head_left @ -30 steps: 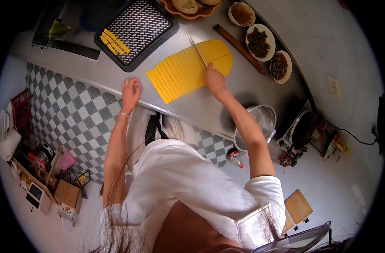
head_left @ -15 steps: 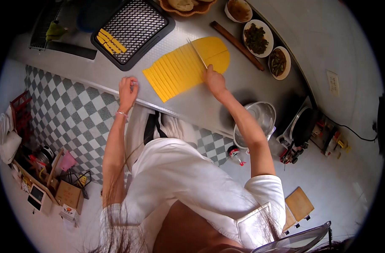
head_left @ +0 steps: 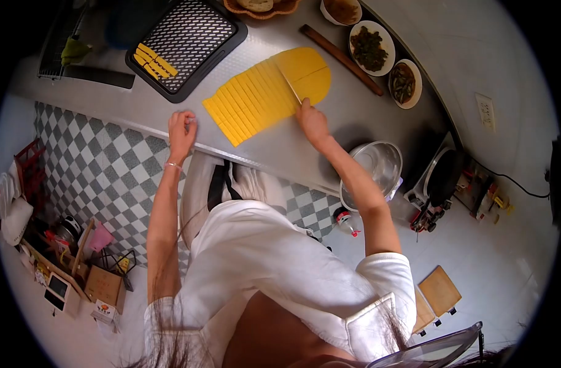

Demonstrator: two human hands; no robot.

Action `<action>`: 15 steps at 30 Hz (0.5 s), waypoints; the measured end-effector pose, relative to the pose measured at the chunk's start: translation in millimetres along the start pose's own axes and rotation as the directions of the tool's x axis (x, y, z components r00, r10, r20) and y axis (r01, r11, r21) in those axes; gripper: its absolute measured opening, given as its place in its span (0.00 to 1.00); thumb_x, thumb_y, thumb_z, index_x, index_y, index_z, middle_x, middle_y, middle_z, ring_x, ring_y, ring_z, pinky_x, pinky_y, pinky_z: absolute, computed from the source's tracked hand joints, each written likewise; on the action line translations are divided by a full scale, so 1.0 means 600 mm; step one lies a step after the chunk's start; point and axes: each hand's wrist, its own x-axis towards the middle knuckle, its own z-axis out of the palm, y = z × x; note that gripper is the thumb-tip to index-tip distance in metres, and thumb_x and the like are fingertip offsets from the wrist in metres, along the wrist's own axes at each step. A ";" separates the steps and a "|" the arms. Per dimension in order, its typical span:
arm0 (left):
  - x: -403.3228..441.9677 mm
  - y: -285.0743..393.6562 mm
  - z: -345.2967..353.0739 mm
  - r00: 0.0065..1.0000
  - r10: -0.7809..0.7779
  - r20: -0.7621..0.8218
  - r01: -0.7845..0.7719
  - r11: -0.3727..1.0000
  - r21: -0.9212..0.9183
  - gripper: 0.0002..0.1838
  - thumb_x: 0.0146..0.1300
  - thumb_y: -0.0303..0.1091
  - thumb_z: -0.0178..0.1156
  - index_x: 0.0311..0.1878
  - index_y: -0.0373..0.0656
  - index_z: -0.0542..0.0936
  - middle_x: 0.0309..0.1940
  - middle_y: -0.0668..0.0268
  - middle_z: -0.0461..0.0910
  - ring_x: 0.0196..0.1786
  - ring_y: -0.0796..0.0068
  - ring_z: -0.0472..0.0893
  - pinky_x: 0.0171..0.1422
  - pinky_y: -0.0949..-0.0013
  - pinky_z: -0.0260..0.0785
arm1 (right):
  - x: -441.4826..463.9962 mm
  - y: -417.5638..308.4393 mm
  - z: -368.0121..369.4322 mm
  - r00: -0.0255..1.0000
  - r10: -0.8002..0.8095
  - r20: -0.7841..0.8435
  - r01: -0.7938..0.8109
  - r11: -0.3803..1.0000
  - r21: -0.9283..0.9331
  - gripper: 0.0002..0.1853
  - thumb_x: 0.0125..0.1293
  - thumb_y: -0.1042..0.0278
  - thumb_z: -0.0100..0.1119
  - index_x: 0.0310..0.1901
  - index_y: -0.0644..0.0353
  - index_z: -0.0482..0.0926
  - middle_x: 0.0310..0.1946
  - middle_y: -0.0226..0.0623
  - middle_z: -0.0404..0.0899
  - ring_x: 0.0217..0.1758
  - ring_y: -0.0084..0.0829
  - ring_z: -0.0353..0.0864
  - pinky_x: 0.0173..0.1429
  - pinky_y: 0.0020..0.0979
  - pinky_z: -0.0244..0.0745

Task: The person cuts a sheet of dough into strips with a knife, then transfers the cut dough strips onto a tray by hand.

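A flat yellow sheet of dough [head_left: 262, 92] lies on the metal counter, cut into narrow strips on its left part and rounded at its right end. My right hand [head_left: 312, 124] is closed around the handle of a knife [head_left: 288, 83], whose blade lies across the dough. At the counter's front edge rests my left hand [head_left: 182, 130], fingers curled, left of the dough and touching none of it. Short yellow pieces [head_left: 156, 62] sit on a black perforated tray [head_left: 191, 34].
A wooden rolling pin [head_left: 340, 59] lies behind the dough, beside dishes of food [head_left: 371, 46]. A basket [head_left: 279, 8] stands at the back, a metal bowl [head_left: 388, 161] near my right forearm. A black pan [head_left: 445, 176] is at the far right.
The counter and everything on it have shifted slightly left and up in view. The knife blade appears lower against the dough. My left hand stays curled at the edge.
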 end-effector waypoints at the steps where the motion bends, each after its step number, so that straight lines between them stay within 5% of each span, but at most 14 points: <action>1: -0.002 -0.001 -0.001 1.000 0.005 0.004 -0.005 1.000 0.006 0.05 0.59 0.27 0.57 0.40 0.42 0.76 0.31 0.66 0.66 0.35 0.70 0.66 0.38 0.71 0.61 | -0.003 -0.001 0.003 1.000 0.007 -0.012 -0.007 1.000 -0.001 0.11 0.65 0.59 0.50 0.34 0.59 0.67 0.20 0.47 0.79 0.22 0.46 0.80 0.26 0.43 0.77; 15: -0.002 0.001 0.000 0.999 -0.033 0.006 0.033 0.999 0.006 0.06 0.55 0.26 0.58 0.37 0.42 0.76 0.31 0.64 0.68 0.37 0.66 0.68 0.44 0.66 0.62 | -0.024 0.018 0.010 1.000 0.005 -0.003 -0.005 0.999 0.047 0.11 0.65 0.60 0.49 0.34 0.60 0.67 0.22 0.46 0.79 0.23 0.47 0.80 0.28 0.43 0.77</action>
